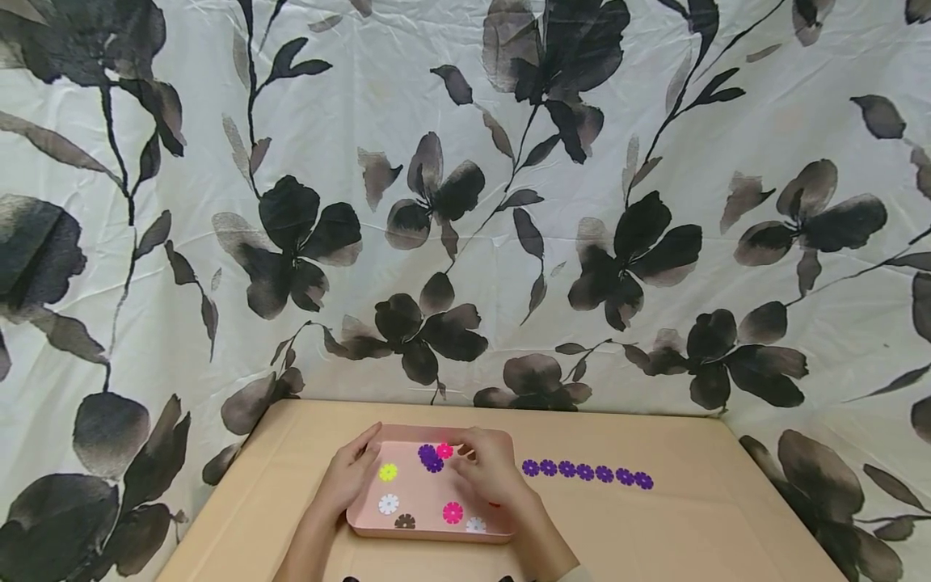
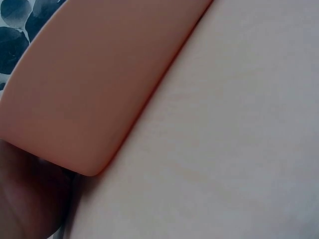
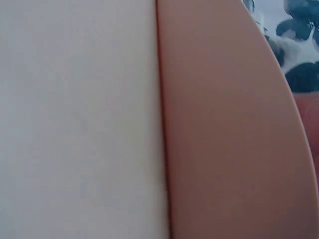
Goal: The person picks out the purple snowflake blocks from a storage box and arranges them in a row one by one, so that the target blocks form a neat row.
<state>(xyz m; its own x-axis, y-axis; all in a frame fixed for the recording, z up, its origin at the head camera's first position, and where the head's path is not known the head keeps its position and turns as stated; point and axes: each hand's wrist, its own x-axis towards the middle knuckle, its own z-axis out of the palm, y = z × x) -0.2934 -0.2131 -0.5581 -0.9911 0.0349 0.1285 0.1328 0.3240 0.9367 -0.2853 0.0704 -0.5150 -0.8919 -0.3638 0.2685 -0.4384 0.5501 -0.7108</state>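
Note:
A pink tray (image 1: 429, 533) sits on a tan table (image 1: 655, 525). My left hand (image 1: 356, 465) grips the tray's left rim. My right hand (image 1: 462, 453) reaches over the tray's right side, and its curled fingertips pinch a pink toothed disc (image 1: 444, 450) beside two joined purple discs (image 1: 431, 457). Loose in the tray lie a yellow disc (image 1: 388, 472), a white disc (image 1: 389, 503), a brown disc (image 1: 405, 522), another pink disc (image 1: 452, 512) and another white disc (image 1: 476, 525). The left wrist view shows only the tray's outer wall (image 2: 89, 89); the right wrist view shows the same wall (image 3: 219, 124).
A row of several purple discs (image 1: 586, 472) lies on the table to the right of the tray. A white cloth with dark flowers (image 1: 465, 202) hangs behind the table and down both sides. The table's far edge meets that cloth.

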